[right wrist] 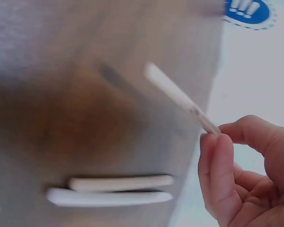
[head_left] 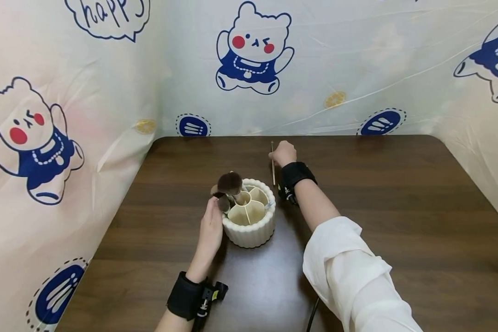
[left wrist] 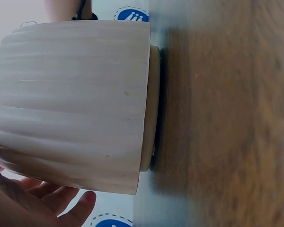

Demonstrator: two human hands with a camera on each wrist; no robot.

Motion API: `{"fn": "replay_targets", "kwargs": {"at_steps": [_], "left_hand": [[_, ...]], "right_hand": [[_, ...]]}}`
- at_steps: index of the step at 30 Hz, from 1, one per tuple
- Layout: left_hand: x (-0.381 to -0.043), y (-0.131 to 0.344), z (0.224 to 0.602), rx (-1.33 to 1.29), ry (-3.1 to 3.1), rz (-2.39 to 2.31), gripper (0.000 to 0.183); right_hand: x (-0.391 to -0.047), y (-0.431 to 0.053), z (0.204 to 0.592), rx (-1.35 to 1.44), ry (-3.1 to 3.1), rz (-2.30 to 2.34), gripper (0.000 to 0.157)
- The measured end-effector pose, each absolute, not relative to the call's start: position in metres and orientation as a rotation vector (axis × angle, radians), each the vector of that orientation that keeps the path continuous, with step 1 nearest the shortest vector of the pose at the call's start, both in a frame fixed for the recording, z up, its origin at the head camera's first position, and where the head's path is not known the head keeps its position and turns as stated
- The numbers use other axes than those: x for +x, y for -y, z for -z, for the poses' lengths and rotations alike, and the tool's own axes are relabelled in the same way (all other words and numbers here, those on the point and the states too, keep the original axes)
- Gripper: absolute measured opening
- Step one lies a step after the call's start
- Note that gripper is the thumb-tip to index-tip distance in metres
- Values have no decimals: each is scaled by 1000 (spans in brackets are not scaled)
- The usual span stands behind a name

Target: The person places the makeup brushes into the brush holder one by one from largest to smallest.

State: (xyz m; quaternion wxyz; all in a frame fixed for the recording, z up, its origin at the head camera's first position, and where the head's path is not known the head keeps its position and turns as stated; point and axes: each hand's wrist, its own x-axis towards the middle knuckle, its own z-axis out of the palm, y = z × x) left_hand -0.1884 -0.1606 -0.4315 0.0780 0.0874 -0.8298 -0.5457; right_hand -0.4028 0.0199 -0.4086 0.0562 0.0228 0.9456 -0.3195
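A cream ribbed makeup brush holder [head_left: 249, 233] with divided compartments stands on the table. Brushes with dark fluffy heads [head_left: 230, 183] stick up from its left side. My left hand [head_left: 210, 223] holds the holder's left side; in the left wrist view its fingers [left wrist: 61, 198] curve along the ribbed wall [left wrist: 75, 104]. Toward the table's far edge, my right hand [head_left: 284, 154] pinches a slim makeup brush [head_left: 273, 173] between thumb and fingertips. The right wrist view shows this brush's pale handle [right wrist: 168, 87] pointing away from the hand [right wrist: 246, 175], its other end hidden by the fingers.
A tan handle [right wrist: 120, 183] and a white handle [right wrist: 109, 197] lie side by side on the brown table [head_left: 398, 207] near the right hand. Printed cloth [head_left: 336, 60] hangs behind and beside the table. A black cable [head_left: 313, 316] runs by the right sleeve.
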Motion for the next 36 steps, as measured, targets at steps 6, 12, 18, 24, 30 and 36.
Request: {"fn": "replay_targets", "kwargs": {"at_steps": [6,12,18,24,30,36], "left_hand": [[-189,162,433,268,2490,1618,49],[-190,161,434,272,2483,1617,47],[-190,161,432,258,2490,1674,50],[-192,160,430,257,2501,1674,52],[-191,161,431,253,2493,1692,50],[-191,163,432,250,2498,1691,51]], "right_hand": [[-400,-30,375,-11,-2794,1092,26],[-394,-45,340,-103,-2704,1294,25],[-375,-57,306,-211,-2677,1471,18],[-335,-67,286,-452,-2782,1476,14],[-296,-66,286,-658,-2777,1339,10],[-280,-54,302,-733,-2736,1195,10]]}}
